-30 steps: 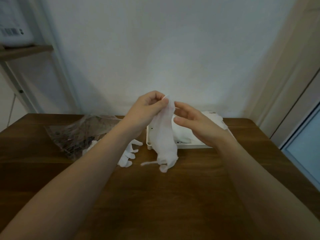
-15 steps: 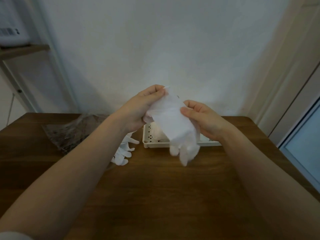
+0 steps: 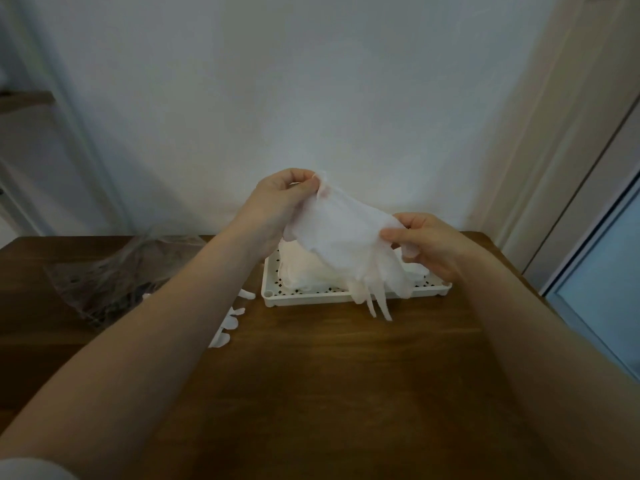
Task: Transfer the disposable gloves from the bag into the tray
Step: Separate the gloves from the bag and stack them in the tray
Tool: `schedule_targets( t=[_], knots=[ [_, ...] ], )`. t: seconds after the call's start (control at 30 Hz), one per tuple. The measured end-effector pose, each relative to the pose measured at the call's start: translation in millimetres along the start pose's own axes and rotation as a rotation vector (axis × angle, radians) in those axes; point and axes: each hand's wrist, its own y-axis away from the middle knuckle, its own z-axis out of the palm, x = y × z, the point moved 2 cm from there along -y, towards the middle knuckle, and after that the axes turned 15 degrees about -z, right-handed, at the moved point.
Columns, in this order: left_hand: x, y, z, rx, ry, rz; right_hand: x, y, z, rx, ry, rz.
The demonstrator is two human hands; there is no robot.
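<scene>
The glove (image 3: 341,237) held up is milky white and half see-through, its hanging fingers paler where they thin out. The pile of gloves (image 3: 304,271) in the tray is the same soft white. The tray (image 3: 311,297) is off-white, its floor dotted with a regular pattern of small dark holes. The loose gloves (image 3: 227,323) on the desk are white too. The bag (image 3: 114,275) is clear with greyish creases. The desk (image 3: 329,393) is dark brown wood with faint grain, and the wall (image 3: 311,98) is plain pale grey-white.
</scene>
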Motion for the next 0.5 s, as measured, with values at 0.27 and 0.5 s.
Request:
schedule_targets(
  t=[0.27, 0.5],
  knots=[
    [21, -32, 25, -0.063, -0.04, 0.028, -8, -30, -21, 0.287, -0.187, -0.014],
    [29, -70, 41, -0.105, -0.039, 0.091, -10, -61, -43, 0.549, 0.02, -0.236]
  ],
)
